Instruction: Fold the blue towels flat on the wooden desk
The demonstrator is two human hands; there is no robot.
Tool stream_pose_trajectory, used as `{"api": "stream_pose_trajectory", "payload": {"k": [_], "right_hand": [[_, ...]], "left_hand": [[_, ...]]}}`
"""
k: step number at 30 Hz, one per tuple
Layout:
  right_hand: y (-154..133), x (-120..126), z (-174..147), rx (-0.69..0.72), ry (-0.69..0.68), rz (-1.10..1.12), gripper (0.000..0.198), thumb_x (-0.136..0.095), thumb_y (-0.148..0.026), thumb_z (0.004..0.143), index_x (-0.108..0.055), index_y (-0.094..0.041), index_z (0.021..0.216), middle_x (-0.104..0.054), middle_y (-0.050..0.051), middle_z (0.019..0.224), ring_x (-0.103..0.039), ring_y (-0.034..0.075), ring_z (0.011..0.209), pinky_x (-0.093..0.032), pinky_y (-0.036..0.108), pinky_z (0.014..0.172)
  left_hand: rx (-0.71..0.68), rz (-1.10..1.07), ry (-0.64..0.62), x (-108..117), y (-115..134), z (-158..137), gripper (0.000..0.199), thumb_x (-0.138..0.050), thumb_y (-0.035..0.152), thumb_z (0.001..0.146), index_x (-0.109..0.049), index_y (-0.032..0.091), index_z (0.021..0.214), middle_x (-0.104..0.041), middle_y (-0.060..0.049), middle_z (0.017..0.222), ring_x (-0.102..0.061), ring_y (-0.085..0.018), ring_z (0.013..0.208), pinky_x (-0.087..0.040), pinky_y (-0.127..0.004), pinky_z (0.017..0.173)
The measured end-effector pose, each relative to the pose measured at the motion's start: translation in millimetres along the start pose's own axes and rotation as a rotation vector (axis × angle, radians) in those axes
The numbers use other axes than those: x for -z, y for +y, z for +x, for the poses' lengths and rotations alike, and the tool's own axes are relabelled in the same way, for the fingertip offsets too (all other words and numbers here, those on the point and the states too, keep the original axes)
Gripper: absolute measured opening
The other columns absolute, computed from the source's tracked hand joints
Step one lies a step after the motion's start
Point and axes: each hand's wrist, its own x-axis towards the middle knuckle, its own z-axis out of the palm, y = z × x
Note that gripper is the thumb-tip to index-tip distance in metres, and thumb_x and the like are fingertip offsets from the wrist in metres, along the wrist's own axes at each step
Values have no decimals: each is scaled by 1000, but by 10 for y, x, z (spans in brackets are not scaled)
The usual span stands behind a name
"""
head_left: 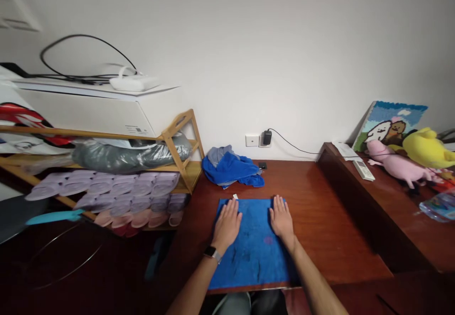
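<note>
A blue cloth [254, 248] with dark stains and a faint pink spot lies spread flat on the brown wooden table. My left hand [227, 225] rests flat on its far left part, fingers stretched forward, with a watch on the wrist. On the far right edge of the cloth lies my right hand [282, 218], palm down and fingers extended. A small white tag [235, 196] sticks out at the far edge beside my left fingertips. Behind the cloth sits a crumpled heap of blue and grey cloths [231, 168].
A wooden rack [185, 163] with several pairs of slippers [131, 187] and a white box [88, 106] stands left. A charger [267, 137] is plugged into the wall, its cable running right. On the raised right surface are a remote [363, 169], plush toys [398, 161] and a picture [389, 123].
</note>
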Motion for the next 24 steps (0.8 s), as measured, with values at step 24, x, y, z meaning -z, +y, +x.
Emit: {"api": "stream_pose_trajectory", "payload": {"k": [24], "right_hand": [[-497,-257,-892,117,17,89,64,-25,-36,111,-34,-5,167,-23,14,173,-23,27,163,-22,49,134]], "left_hand": [[-187,4,-55,-54,404,-701,58,-28,43,113,-45,19,164,-47,-10,167,-44,-25,156,-40,-49,128]]}}
